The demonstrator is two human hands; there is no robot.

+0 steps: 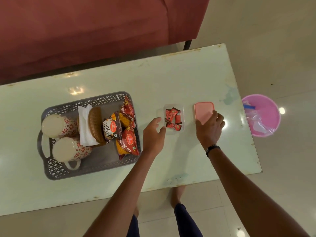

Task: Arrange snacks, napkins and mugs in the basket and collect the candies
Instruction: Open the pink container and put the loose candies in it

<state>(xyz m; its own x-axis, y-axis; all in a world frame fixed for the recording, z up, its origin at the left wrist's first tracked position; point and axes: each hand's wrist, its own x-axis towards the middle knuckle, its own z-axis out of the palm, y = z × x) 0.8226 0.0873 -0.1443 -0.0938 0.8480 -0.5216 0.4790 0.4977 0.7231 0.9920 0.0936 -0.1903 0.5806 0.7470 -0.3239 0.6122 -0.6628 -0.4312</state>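
A grey perforated basket (56,170) sits on the left of the pale table. It holds two patterned mugs (58,125) (70,150), white napkins (83,124) in a woven holder (95,124), and several snack packets (127,142). A clear plastic box (182,129) with several red candies (172,117) stands at mid-table. My left hand (153,134) touches the box's near-left side, fingers apart. My right hand (209,129) rests its fingers on the near edge of the pink lid (202,111) lying flat to the right of the box.
A dark red sofa (85,31) runs behind the table. A pink bin (264,115) with a plastic liner stands on the floor past the table's right end. My legs and feet are at the table's near edge.
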